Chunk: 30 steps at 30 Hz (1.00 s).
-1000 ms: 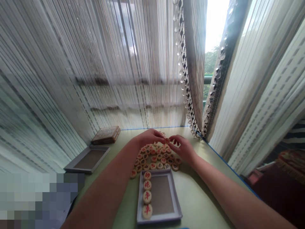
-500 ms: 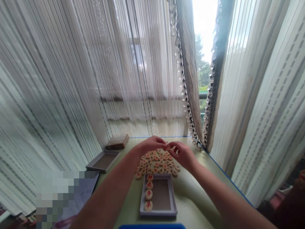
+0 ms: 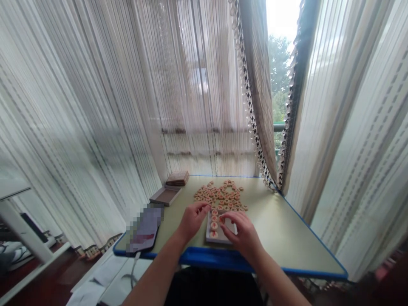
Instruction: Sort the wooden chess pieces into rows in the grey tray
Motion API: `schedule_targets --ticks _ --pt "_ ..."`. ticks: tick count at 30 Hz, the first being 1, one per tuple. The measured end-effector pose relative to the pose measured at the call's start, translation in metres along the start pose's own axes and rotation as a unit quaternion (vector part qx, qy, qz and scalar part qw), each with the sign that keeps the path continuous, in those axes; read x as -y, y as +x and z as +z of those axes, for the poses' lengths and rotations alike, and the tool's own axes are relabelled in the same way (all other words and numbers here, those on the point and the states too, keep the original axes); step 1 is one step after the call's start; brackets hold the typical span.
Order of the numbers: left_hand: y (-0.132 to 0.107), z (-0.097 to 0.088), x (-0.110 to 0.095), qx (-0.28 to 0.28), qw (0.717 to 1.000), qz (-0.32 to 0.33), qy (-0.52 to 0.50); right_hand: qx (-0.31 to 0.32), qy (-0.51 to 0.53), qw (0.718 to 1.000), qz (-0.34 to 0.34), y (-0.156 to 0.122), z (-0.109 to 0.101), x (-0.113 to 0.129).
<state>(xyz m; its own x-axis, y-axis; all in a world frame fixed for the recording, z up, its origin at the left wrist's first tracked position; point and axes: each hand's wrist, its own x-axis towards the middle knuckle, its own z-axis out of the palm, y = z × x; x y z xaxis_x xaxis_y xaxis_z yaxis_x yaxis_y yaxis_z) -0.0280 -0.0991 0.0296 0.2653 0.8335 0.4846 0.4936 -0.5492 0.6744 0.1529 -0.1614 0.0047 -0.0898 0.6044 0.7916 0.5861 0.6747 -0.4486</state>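
A heap of round wooden chess pieces (image 3: 221,194) with red characters lies on the green table (image 3: 280,229). In front of it sits a shallow grey tray (image 3: 230,224) holding a column of pieces (image 3: 213,225) along its left side. My left hand (image 3: 191,219) is curled at the tray's far left corner, fingertips pinched together; what they hold is too small to see. My right hand (image 3: 241,233) lies over the tray's right half, its fingertips pinched on a chess piece (image 3: 222,219) beside the column.
A second grey tray (image 3: 165,196) and a carved wooden box (image 3: 177,178) lie at the table's left rear. A blurred flat item (image 3: 145,227) sits near the left front edge. Striped curtains hang close behind and on both sides. The table has a blue rim (image 3: 216,259).
Both hands have drawn back from the heap to the tray near the front edge. The camera has pulled back, so the whole table shows.
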Motion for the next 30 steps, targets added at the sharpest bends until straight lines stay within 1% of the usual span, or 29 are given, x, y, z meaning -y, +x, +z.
schedule_targets --ticks 1,4,6,8,12,14,17,20,26,30 --pt "-0.008 0.000 0.003 -0.006 1.000 -0.005 0.010 0.001 -0.004 1.000 -0.002 -0.001 0.000 0.001" --pt "-0.024 0.000 0.003 0.009 0.999 0.000 0.032 0.023 -0.017 1.000 -0.004 -0.002 0.001 0.004" --pt "-0.030 0.000 -0.001 0.029 0.999 0.014 0.019 0.037 -0.030 0.999 -0.008 -0.003 0.002 0.007" --pt "-0.035 -0.001 -0.007 0.049 0.999 0.016 0.002 0.037 -0.049 0.998 -0.018 -0.005 0.002 0.011" --pt "-0.046 -0.004 -0.013 0.056 0.998 0.021 0.011 0.053 -0.085 0.994 -0.044 -0.009 0.003 0.015" --pt "-0.052 -0.004 -0.012 0.062 0.997 0.032 0.026 0.077 -0.096 0.991 -0.049 -0.010 0.004 0.014" --pt "-0.055 -0.004 -0.008 0.061 0.997 0.032 0.034 0.104 -0.105 0.988 -0.053 -0.010 0.006 0.011" --pt "-0.054 -0.002 -0.005 0.059 0.997 0.030 0.034 0.100 -0.103 0.988 -0.049 -0.011 0.008 0.007" --pt "-0.055 -0.001 -0.010 0.089 0.994 0.047 0.040 0.104 -0.104 0.987 -0.059 -0.011 0.009 0.000" --pt "-0.057 -0.001 -0.012 0.085 0.994 0.048 0.048 0.109 -0.104 0.986 -0.075 -0.011 0.007 0.001"
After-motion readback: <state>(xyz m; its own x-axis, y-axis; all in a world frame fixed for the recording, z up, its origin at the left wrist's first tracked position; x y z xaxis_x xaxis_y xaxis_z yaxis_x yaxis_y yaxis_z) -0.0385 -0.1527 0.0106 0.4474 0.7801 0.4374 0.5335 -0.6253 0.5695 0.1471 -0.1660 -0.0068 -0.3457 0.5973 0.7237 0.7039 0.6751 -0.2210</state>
